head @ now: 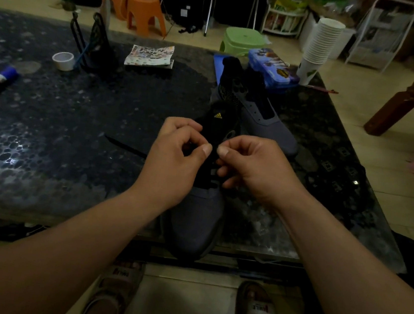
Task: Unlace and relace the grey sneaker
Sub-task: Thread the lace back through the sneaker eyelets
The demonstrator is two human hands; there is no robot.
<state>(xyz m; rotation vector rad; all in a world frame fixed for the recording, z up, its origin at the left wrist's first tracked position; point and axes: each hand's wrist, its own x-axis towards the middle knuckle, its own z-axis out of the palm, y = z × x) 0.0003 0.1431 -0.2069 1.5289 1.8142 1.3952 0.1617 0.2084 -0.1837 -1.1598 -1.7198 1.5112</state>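
The grey sneaker (194,221) lies at the near edge of the table (43,148), its toe towards us and jutting over the edge. Our left grip (176,158) and right grip (254,168) meet over its tongue, thumbs nearly touching. Both have their fingers curled narrow, pinching the black lace (125,146), whose loose end trails left across the table. A second sneaker (272,128) sits farther off, to the right.
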